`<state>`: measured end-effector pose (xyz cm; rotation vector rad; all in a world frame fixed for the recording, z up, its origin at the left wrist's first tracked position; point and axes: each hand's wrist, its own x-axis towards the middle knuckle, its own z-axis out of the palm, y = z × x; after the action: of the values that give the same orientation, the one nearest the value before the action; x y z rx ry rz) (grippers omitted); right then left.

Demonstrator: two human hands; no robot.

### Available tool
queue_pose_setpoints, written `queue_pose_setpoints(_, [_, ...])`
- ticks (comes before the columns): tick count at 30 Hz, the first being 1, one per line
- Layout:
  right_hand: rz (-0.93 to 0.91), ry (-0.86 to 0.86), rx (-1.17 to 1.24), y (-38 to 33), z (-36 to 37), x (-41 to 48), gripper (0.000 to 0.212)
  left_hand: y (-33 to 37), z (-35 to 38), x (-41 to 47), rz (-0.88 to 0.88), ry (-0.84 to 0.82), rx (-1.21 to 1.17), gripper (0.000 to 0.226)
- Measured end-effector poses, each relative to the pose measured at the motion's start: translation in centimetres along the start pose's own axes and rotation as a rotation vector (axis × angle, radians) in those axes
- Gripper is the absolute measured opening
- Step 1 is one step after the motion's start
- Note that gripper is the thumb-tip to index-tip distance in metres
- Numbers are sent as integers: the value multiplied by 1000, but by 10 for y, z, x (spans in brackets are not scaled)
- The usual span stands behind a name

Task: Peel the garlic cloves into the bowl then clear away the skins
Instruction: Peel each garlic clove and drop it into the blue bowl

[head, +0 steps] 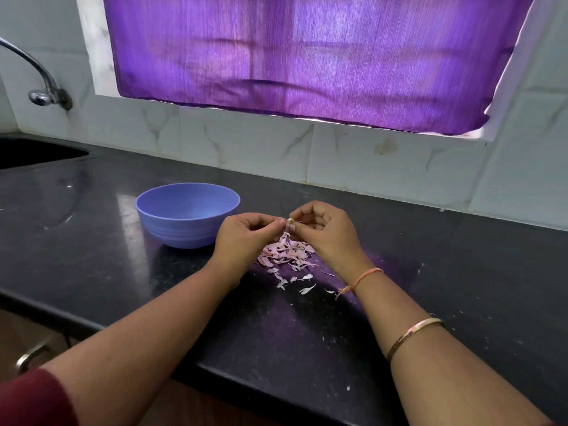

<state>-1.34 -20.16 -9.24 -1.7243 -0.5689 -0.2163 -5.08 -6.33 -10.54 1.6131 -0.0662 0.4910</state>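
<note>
A small pale garlic clove [289,223] is held between both hands above the black counter. My left hand [246,238] pinches it from the left with curled fingers. My right hand [322,232] pinches it from the right. Directly beneath the hands lies a heap of pinkish garlic skins [287,252], with a few loose flakes [304,287] scattered nearer to me. A blue-violet bowl [187,215] stands just left of my left hand; its inside bottom is hidden by the near wall.
The black stone counter [430,272] runs to a tiled wall behind. A sink [37,152] and a chrome tap [43,87] are at the far left. The counter's front edge crosses below my forearms, with a drawer handle [30,356] under it.
</note>
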Motion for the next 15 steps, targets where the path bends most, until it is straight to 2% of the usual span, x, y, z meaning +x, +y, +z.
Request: queue_pose_setpoints(15, [-50, -2, -163, 4, -2, 2, 15, 1, -1, -2, 46, -10, 115, 9])
